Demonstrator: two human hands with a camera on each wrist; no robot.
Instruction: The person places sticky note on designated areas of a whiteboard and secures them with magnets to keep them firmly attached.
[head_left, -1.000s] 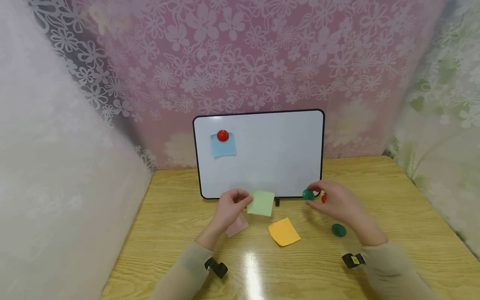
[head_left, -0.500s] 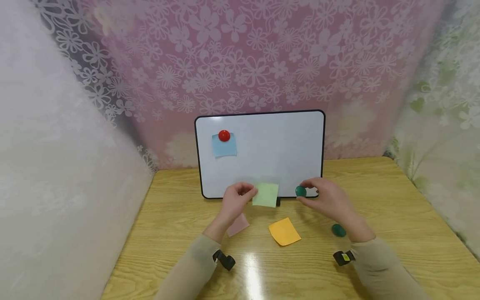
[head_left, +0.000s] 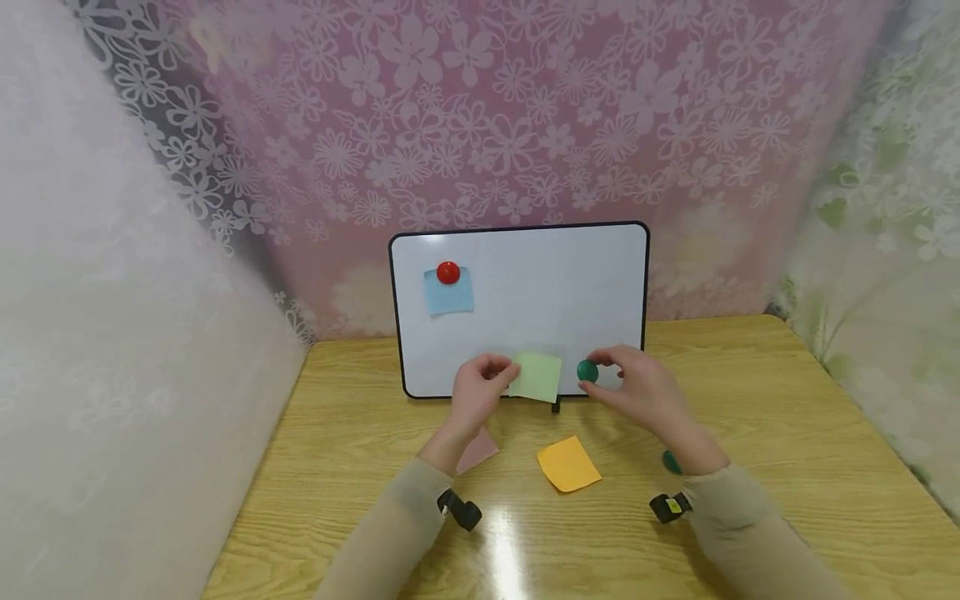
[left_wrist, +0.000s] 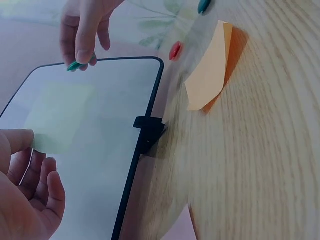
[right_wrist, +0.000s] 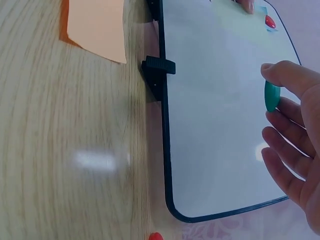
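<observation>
My left hand (head_left: pixel 480 393) pinches a pale green sticky note (head_left: pixel 537 377) by its left edge, in front of the lower middle of a whiteboard (head_left: pixel 517 292). Between thumb and fingers, my right hand (head_left: pixel 643 390) grips a round green magnet (head_left: pixel 587 371), just right of the note. The right wrist view shows that magnet (right_wrist: pixel 272 95) edge-on, apart from the board. On the board's upper left, a red magnet (head_left: pixel 448 272) lies over a blue sticky note (head_left: pixel 450 298). Whether the green note touches the board I cannot tell.
An orange sticky note (head_left: pixel 569 464) and a pink one (head_left: pixel 477 451) lie on the wooden table (head_left: pixel 360 450). A second green magnet (head_left: pixel 672 462) is partly behind my right wrist. A red magnet (left_wrist: pixel 175 51) lies near the board's lower right. Black clip feet (right_wrist: pixel 159 65) hold the board's bottom edge.
My left hand has lifted the green note up and right, from the table's back to in front of the board. My right hand has brought the green magnet left and up, closer to the note.
</observation>
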